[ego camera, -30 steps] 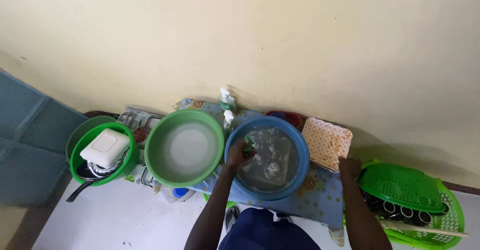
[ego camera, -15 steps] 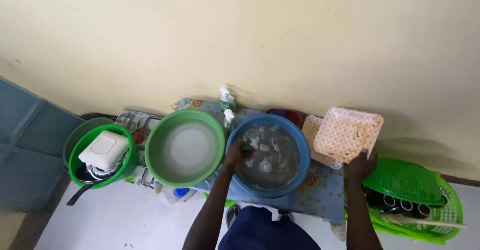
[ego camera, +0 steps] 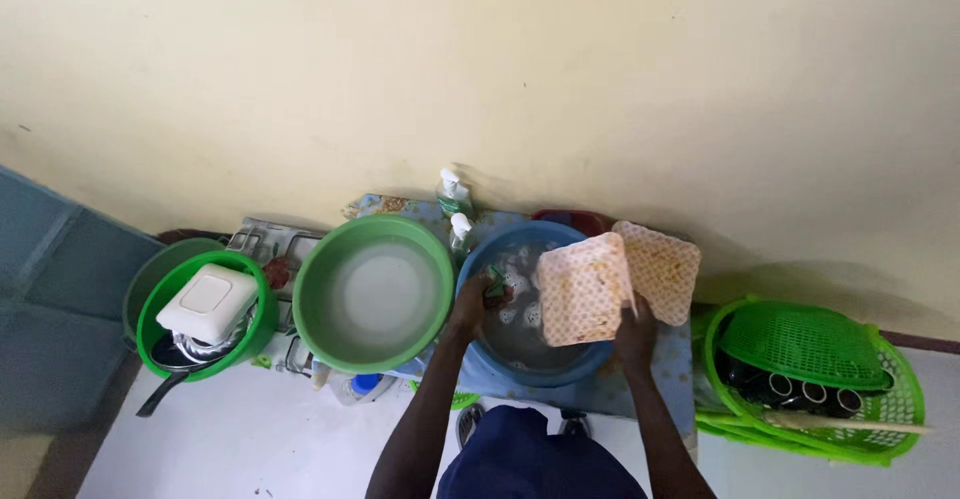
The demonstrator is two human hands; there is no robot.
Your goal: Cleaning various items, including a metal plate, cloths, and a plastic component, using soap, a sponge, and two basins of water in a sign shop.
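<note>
My right hand (ego camera: 636,331) has its grip clenched on a pale perforated mat (ego camera: 583,289), held above the blue basin (ego camera: 590,359); my left hand (ego camera: 470,304) grips a green scrubber (ego camera: 495,282) at its left rim. Washing step: next, I'd judge, scrubber must meet mat

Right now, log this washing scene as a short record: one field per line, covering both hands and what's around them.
left hand: at rim of blue basin, holding a small green thing, likely a scrubber
right hand: lifting a pink perforated tray over the basin
second tray: same kind, behind the first
blue basin: sudsy water inside
green basin: cloudy water, left of blue one
far right: green basket with dishes
</note>
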